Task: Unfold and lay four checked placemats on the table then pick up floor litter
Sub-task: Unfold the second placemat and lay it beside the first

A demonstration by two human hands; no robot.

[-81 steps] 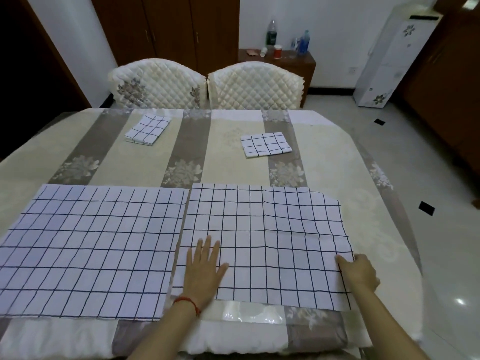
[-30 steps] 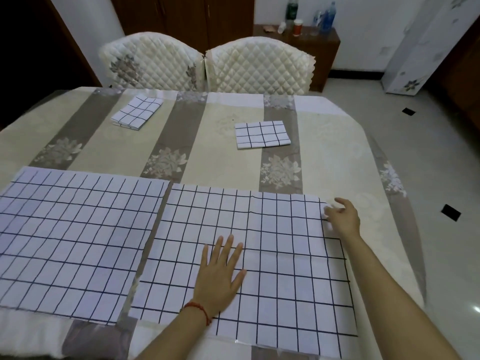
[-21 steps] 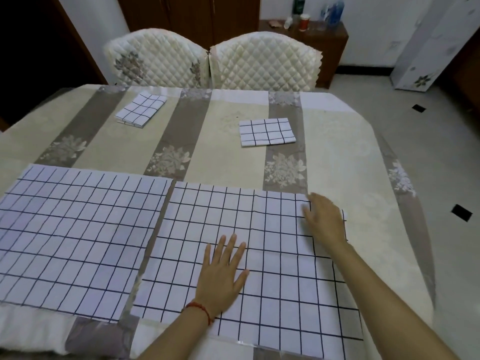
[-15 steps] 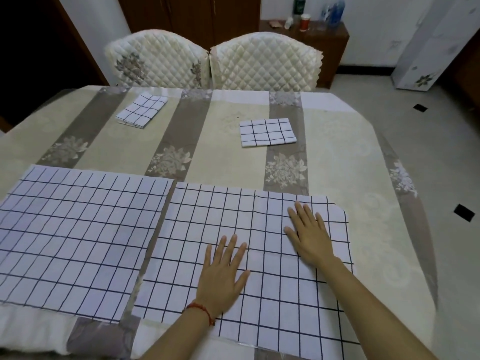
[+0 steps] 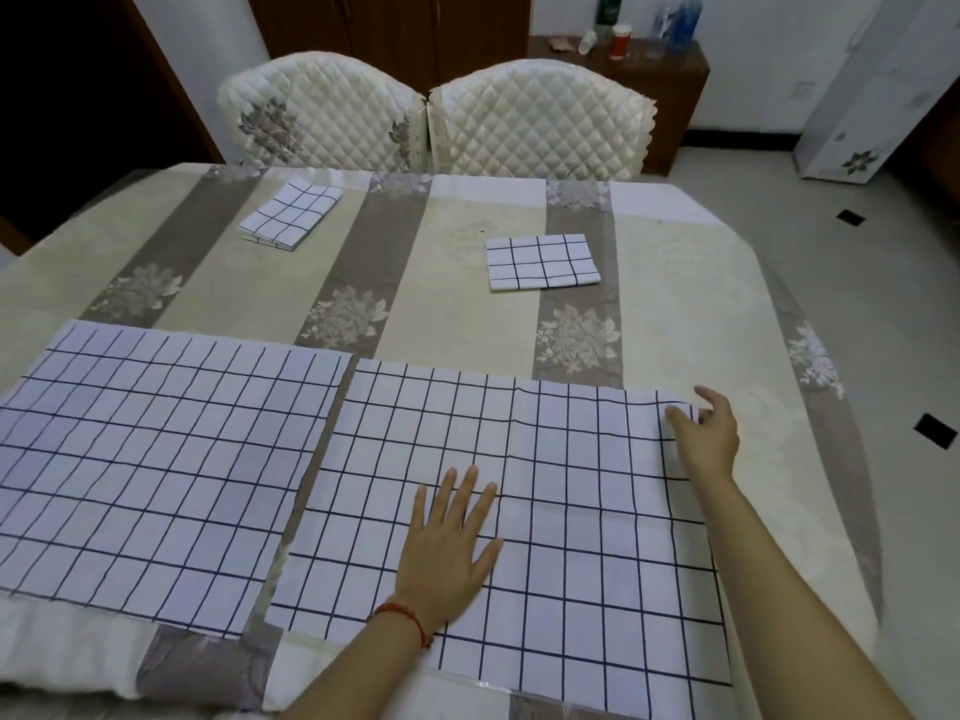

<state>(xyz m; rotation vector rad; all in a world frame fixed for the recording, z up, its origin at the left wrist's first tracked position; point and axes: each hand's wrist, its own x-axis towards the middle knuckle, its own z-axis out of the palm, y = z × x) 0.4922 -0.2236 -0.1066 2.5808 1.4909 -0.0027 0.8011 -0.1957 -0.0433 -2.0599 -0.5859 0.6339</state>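
Two white checked placemats lie unfolded side by side at the near edge of the table (image 5: 467,241): the left placemat (image 5: 156,459) and the right placemat (image 5: 561,485). My left hand (image 5: 447,548) presses flat on the right placemat, fingers spread. My right hand (image 5: 706,433) pinches that placemat's far right corner, which is slightly lifted. Two more placemats stay folded farther back: one folded placemat (image 5: 291,213) at the far left and another folded placemat (image 5: 543,262) at the far centre.
Two quilted cream chairs (image 5: 431,122) stand at the table's far side. A wooden sideboard (image 5: 649,59) with bottles and a cup is behind them. Tiled floor (image 5: 857,283) with small dark inlays runs along the right, next to a white floor-standing unit (image 5: 872,96).
My right hand lay flat on the right placemat half a second ago; it has slid to the far right corner and now pinches it. My left hand has stayed pressed down.
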